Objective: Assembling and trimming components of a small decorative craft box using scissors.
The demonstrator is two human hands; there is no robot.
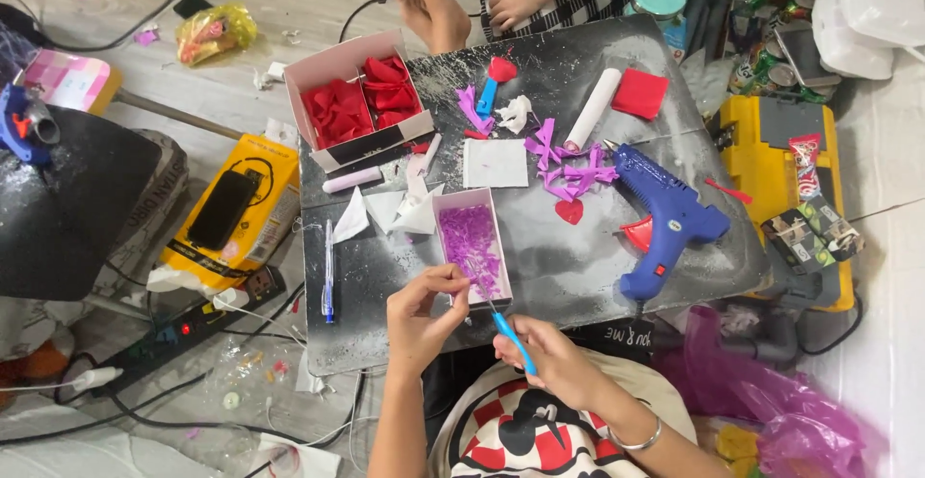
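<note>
My left hand [424, 314] pinches something small and purple between thumb and fingertips at the near end of a white box [446, 210] filled with purple paper bits. My right hand [549, 358] grips a thin tool with a blue handle [514, 340], its metal tip pointing up toward the left fingertips. Both hands hover over the near edge of the dark work board [559, 266].
On the board lie a blue glue gun [668, 218], purple paper strips [568, 165], a red heart [569, 211], a white roll [594, 107], a blue pen [329, 271] and a box of red bows [361, 102]. Another person's foot and hand [511, 1] rest at the far edge. A power strip [183, 329] lies left.
</note>
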